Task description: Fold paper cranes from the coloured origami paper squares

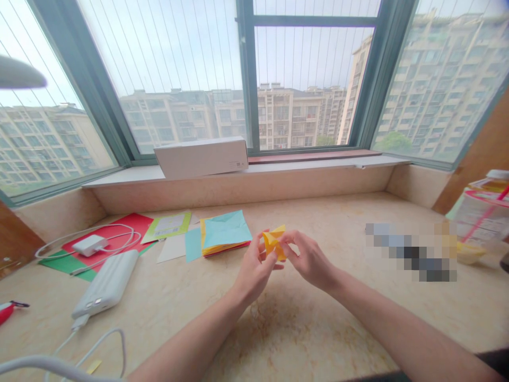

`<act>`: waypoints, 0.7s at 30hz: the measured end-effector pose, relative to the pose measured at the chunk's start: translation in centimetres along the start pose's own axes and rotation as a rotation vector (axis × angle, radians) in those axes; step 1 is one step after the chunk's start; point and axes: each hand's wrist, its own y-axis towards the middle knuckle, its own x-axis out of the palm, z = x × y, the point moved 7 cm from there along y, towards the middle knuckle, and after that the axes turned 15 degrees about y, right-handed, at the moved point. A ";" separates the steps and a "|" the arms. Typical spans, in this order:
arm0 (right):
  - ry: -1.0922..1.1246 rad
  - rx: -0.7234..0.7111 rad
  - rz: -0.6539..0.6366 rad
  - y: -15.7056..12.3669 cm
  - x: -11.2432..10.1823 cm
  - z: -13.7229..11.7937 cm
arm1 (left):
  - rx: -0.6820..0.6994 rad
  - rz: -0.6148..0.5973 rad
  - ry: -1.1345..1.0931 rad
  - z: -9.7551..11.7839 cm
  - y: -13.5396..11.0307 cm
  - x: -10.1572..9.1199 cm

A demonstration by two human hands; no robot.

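Note:
A small piece of folded yellow paper [274, 240] is held up between both hands, just above the stone counter. My left hand [256, 265] grips it from the left and below, its thumb pressed on the paper. From the right, my right hand [304, 257] pinches the paper's edge between thumb and fingertips. Some of the folds are covered by the fingers. Just left of the hands lies a stack of coloured paper [226, 233], light blue on top with yellow and red sheets beneath.
On the left are red paper [139, 225], green paper [67, 263], a white charger [90, 245] with cable and a white power bank [105, 284]. A white box [202, 157] sits on the window sill. At right stand a plastic container [481, 212] and a pixelated patch.

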 end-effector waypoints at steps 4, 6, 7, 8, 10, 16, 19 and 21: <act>0.058 -0.028 -0.048 0.0 0.5 -0.2 | 0.063 0.012 -0.002 -0.6 0.3 0.1; 0.058 -0.040 -0.071 -0.1 0.7 -0.3 | 0.084 0.002 -0.019 -1.0 0.5 0.2; 0.055 -0.040 -0.070 -0.1 0.8 -0.3 | 0.084 -0.003 -0.027 -1.1 0.6 0.2; 0.054 -0.034 -0.062 -0.1 0.7 -0.3 | 0.077 -0.004 -0.032 -1.3 0.7 0.2; 0.062 -0.029 -0.025 -0.1 0.5 -0.2 | 0.056 0.001 -0.038 -1.5 0.8 0.1; 0.043 -0.054 0.173 -0.1 -1.0 -0.4 | 0.059 0.023 -0.015 -1.1 0.8 -0.3; 0.001 -0.055 0.170 0.0 -0.8 -0.4 | 0.078 0.019 0.015 -0.9 0.7 -0.2; -0.048 -0.056 0.132 0.0 -0.3 -0.4 | 0.104 0.019 0.016 -0.7 0.6 -0.1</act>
